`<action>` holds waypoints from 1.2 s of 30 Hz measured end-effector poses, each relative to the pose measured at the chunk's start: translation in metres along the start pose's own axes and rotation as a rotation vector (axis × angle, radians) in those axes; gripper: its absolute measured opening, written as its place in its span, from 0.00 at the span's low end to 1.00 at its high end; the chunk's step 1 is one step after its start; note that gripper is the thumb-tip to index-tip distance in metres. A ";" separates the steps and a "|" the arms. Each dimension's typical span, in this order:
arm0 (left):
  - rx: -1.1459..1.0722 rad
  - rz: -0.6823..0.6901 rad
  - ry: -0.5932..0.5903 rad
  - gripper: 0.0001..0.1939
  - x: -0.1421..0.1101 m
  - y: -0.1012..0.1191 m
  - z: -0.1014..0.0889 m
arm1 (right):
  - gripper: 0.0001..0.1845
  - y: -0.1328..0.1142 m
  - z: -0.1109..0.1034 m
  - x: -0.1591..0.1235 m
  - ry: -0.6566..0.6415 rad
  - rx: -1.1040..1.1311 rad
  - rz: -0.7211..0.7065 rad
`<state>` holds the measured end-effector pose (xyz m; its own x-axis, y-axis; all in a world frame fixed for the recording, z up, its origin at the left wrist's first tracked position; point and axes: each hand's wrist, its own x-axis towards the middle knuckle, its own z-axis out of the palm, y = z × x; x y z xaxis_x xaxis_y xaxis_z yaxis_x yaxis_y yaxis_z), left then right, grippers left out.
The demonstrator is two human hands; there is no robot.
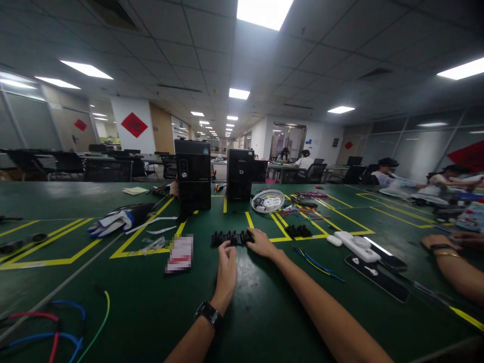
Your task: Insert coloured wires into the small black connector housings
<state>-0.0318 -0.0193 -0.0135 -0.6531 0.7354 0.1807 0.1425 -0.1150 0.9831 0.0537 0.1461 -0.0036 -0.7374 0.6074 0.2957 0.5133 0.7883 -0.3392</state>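
A row of black plastic parts (231, 238), knobbly along its top, lies across the green table in front of me. My right hand (260, 243) is closed on its right end, fingers over the top. From the front, my left hand (227, 267) has its bent fingers pressed against the middle of the row; part of the grip is hidden. A black watch is on my left wrist. Just left of my left hand lies a white and red packet (179, 253). Blue and yellow wires (317, 263) rest to the right of my right arm.
Two black tower-shaped boxes (193, 176) stand beyond the parts. A white plastic basket (268, 200) and more black pieces (298, 231) are right of them. Gloves (113, 223) lie left, a power strip (357, 246) and phone right. Another person's hand (440, 243) rests at the right edge.
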 end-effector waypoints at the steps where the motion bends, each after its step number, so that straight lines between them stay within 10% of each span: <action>1: 0.005 -0.007 -0.003 0.22 0.000 0.001 0.000 | 0.35 0.000 -0.003 -0.002 0.004 -0.008 -0.006; 12: -0.172 0.064 -0.204 0.18 -0.015 0.021 0.012 | 0.17 0.045 -0.081 -0.050 0.134 -0.172 0.257; 24: -0.177 -0.008 -0.216 0.18 -0.012 0.007 0.016 | 0.05 0.020 -0.080 -0.045 0.152 -0.119 0.313; 32: -0.692 -0.422 -0.174 0.16 -0.017 0.022 0.018 | 0.20 -0.073 -0.053 -0.076 0.148 0.275 -0.195; 36: -0.696 -0.409 -0.090 0.15 -0.013 0.019 0.008 | 0.14 -0.047 -0.069 -0.099 0.271 0.176 -0.114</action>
<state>-0.0148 -0.0254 0.0029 -0.4869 0.8565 -0.1710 -0.6094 -0.1929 0.7690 0.1326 0.0556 0.0447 -0.6297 0.5389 0.5594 0.3332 0.8380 -0.4322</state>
